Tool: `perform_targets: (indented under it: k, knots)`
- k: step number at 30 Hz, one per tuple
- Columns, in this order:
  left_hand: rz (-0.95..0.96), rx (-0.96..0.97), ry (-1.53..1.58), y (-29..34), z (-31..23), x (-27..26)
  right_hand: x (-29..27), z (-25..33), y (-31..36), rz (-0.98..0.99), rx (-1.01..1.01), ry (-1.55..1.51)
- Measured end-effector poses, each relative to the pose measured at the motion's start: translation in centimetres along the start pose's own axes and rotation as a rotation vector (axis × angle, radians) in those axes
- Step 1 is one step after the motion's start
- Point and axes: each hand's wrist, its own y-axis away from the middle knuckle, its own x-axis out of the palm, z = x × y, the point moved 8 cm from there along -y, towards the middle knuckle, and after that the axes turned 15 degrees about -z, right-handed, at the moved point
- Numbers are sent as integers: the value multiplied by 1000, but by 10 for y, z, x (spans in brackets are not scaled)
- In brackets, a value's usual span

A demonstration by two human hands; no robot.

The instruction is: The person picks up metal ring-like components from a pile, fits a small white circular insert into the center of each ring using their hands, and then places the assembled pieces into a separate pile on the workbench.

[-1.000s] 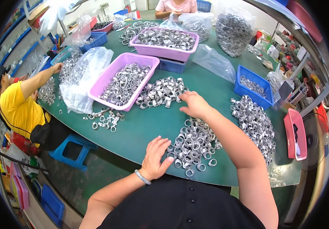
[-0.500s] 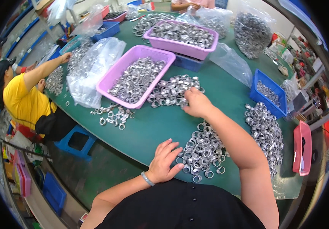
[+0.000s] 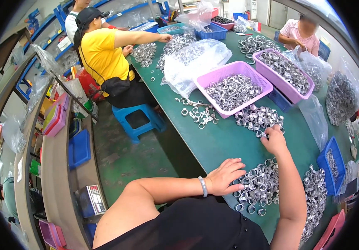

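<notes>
My left hand (image 3: 228, 176) is open, its fingers stretched out over the left edge of a near pile of silvery metal rings (image 3: 252, 187). A pale bangle (image 3: 203, 186) circles that wrist. Farther out, my right hand (image 3: 276, 140) reaches over the near right edge of a smaller ring pile (image 3: 254, 116). Its fingers curl down and its thumb is bent, closed around a metal ring (image 3: 260, 134) at the fingertips. Just beyond that pile stands a pink-purple basket (image 3: 200, 81) full of rings.
Another purple basket (image 3: 298, 96) rests on a blue one (image 3: 280, 101). A clear plastic bag (image 3: 177, 77) lies left. At right are a blue basket (image 3: 340, 183) and a long ring pile (image 3: 314, 196). A co-worker in yellow (image 3: 100, 50) sits by a blue stool (image 3: 137, 114) across the left edge.
The view has turned left, so the table appears farther right. My right hand has shifted slightly toward the near edge of the smaller pile. My left hand stays by the near pile, fingers outstretched.
</notes>
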Motion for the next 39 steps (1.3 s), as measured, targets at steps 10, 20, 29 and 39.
perform_targets:
  k: [10, 20, 29, 39]
  knots:
    - [19, 7, -40, -1, -2, 3, 0, -12, 5, 48, -70, 13]
    - [23, -9, -47, -1, -1, 5, -16, -8, 13, -13, -78, -181]
    - [29, -10, -62, -2, -1, 5, -12, -15, 20, -14, -78, -176]
    - [42, -17, -77, -3, -3, 5, -17, -22, 21, -35, -70, -231]
